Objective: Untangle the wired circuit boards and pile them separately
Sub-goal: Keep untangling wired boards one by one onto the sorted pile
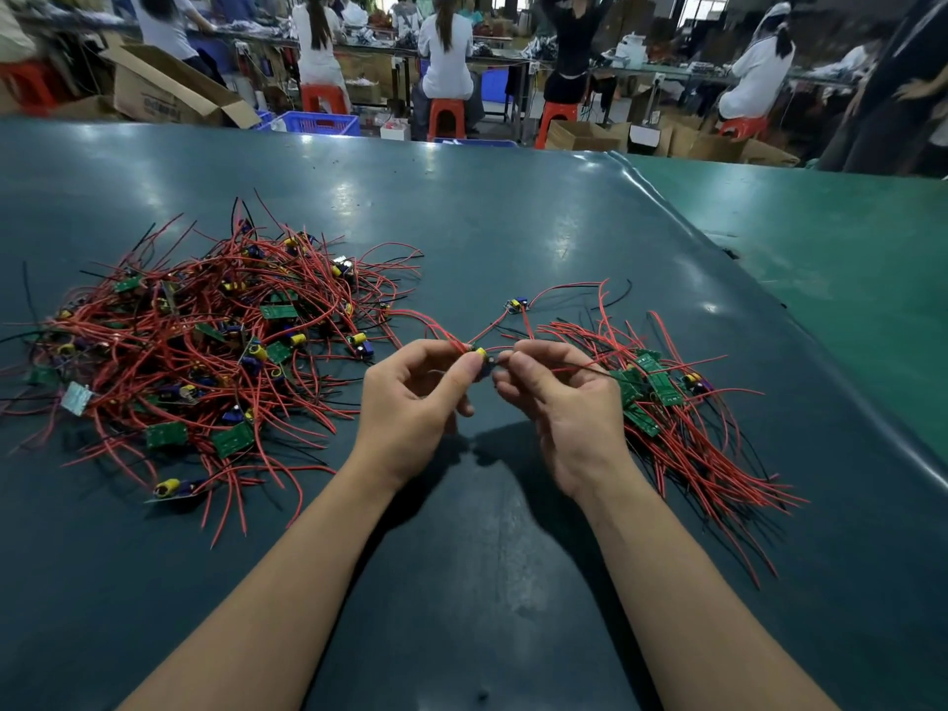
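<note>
1. The left hand (410,397) and right hand (559,402) meet above the table (513,223), each pinching 1 small circuit board (482,357) held between their fingertips.
2. Its red wires (436,323) run up and left from the hands into the tangled heap (205,341).
3. Just right of the right hand lies the sorted pile (662,402).
4. Beyond the hands sits a loose board (517,304).
5. Risk: a hard pull could, I judge, drag the heap or strain a wire joint, since the leads look snagged.
</note>
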`<state>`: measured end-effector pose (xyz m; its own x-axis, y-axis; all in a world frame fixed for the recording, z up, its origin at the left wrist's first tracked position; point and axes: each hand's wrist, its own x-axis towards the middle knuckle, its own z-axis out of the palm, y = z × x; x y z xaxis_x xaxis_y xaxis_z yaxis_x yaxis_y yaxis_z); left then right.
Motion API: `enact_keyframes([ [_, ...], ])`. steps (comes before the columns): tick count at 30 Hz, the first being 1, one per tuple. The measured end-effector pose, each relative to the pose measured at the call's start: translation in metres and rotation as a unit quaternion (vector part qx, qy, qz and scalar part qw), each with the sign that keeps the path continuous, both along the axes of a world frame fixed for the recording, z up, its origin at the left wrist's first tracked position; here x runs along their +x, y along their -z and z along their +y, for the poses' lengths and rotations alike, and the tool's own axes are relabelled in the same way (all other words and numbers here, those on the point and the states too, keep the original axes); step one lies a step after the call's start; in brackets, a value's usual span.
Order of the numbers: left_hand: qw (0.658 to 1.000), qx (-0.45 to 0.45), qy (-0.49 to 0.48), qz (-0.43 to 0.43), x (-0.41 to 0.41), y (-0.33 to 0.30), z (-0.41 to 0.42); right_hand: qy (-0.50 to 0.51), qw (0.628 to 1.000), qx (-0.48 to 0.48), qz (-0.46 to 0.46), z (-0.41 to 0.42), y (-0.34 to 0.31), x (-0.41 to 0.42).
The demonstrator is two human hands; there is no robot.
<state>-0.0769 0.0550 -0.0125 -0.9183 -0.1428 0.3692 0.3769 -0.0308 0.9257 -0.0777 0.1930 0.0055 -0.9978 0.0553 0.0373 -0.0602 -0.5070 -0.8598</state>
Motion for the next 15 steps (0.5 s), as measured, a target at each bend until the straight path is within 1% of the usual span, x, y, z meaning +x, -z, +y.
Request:
enact_keyframes([
  [3, 0.995, 0.070, 0.053, -0.040, 0.0008, -0.0004, 0.0047, -0.022, 0.991, -0.123, -0.042, 0.0049, -0.0045, -0.0018],
  [5, 0.988, 0.108, 0.080, -0.074, -0.0003, -0.0008, 0.0048, -0.050, 0.986, -0.149, -0.058, 0.0072, -0.0051, -0.0017],
  [7, 0.987, 0.120, 0.078, -0.078, -0.0013, -0.0008, 0.0032, -0.080, 0.987, -0.117, -0.077, 0.0053, -0.0051, 0.0001],
  [9, 0.992, 0.090, 0.061, -0.056, -0.0015, 0.0003, 0.0020, -0.095, 0.991, -0.041, -0.090, 0.0013, -0.0037, 0.0020],
  [11, 0.997, 0.052, 0.049, -0.040, -0.0005, 0.0008, 0.0032, -0.086, 0.993, 0.014, -0.081, -0.0013, -0.0007, 0.0029],
  [15, 0.998, 0.028, 0.040, -0.037, 0.0006, 0.0015, 0.0037, -0.034, 0.993, 0.094, -0.060, -0.0020, 0.0017, 0.0035],
])
